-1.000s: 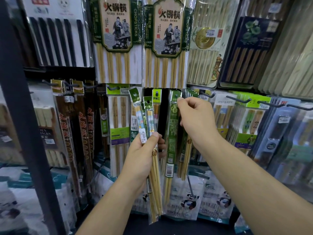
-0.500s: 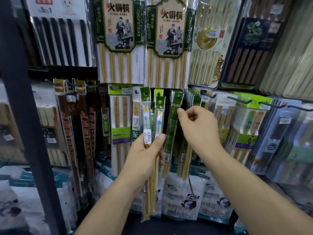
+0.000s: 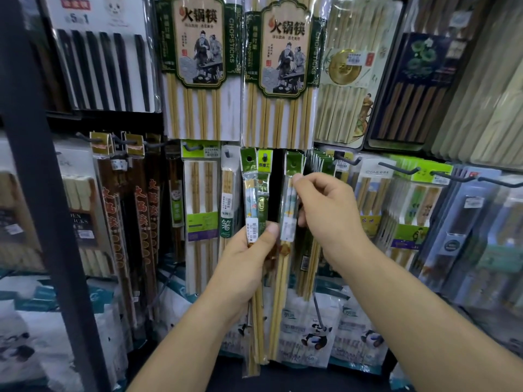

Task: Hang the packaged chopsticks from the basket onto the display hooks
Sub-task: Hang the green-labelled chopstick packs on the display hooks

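Observation:
Two slim packs of bamboo chopsticks with green header cards are held up before the lower row of display hooks. My left hand (image 3: 246, 267) grips one pack (image 3: 250, 190) at its barcode label, with the sticks hanging below my fist. My right hand (image 3: 328, 213) pinches the second pack (image 3: 291, 202) near its top, a little to the right of the first. Between the two headers a similar green-headed pack hangs on a hook (image 3: 265, 157). More green packs (image 3: 314, 165) hang just right of it. The basket is out of view.
Large hot-pot chopstick packs (image 3: 198, 66) hang overhead. Brown chopstick packs (image 3: 141, 207) fill the hooks at left, beside a black upright post (image 3: 42, 193). Dark hooks (image 3: 402, 168) jut out at right. Panda-print bags (image 3: 317, 335) stand below.
My left hand held both slim packs together before. My right hand has since taken hold of one and drawn it to the right, apart from the other.

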Demonstrator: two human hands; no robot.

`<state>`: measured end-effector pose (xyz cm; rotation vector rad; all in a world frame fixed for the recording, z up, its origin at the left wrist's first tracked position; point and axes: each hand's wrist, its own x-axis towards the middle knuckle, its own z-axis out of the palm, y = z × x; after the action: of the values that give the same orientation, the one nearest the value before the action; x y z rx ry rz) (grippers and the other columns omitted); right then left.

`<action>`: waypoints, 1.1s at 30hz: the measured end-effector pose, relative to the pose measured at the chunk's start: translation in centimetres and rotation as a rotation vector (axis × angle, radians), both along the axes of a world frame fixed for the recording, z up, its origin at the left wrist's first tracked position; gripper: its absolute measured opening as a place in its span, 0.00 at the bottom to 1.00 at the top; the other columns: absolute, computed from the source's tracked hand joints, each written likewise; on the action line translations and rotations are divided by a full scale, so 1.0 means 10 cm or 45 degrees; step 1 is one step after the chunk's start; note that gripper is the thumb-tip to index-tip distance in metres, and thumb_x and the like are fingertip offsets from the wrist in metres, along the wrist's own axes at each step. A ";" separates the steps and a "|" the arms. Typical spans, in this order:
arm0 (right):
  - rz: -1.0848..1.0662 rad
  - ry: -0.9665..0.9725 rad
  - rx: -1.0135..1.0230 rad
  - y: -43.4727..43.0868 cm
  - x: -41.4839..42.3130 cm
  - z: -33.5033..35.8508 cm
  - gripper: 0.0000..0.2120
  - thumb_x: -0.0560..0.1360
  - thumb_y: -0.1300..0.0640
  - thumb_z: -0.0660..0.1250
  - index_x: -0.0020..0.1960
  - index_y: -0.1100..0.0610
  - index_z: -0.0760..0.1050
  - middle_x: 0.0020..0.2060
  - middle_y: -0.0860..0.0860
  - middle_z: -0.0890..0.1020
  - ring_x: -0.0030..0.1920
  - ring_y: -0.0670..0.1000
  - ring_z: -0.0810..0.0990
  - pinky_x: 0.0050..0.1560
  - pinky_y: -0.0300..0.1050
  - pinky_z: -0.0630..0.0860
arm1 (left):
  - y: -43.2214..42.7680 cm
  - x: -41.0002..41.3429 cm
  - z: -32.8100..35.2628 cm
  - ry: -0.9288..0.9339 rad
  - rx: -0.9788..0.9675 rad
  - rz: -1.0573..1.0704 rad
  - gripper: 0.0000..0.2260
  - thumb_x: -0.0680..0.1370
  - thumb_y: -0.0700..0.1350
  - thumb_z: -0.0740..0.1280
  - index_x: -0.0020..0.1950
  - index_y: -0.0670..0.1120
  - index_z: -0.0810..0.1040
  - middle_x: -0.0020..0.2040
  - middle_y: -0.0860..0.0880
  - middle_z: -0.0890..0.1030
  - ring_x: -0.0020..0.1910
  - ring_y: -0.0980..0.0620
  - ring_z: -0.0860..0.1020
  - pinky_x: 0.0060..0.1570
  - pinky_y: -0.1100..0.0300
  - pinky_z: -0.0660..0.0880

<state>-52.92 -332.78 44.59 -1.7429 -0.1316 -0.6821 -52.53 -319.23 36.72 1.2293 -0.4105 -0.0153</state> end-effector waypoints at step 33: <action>-0.039 -0.016 -0.187 -0.03 -0.17 -0.14 0.13 0.82 0.50 0.66 0.41 0.54 0.81 0.30 0.49 0.81 0.28 0.46 0.76 0.30 0.39 0.74 | 0.03 -0.03 0.04 0.001 -0.079 -0.178 0.08 0.79 0.53 0.63 0.39 0.56 0.75 0.38 0.47 0.78 0.28 0.53 0.71 0.24 0.61 0.66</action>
<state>-54.59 -333.05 43.18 -1.8847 -0.1675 -0.7205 -52.81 -318.97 37.14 1.1376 -0.4918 -0.1219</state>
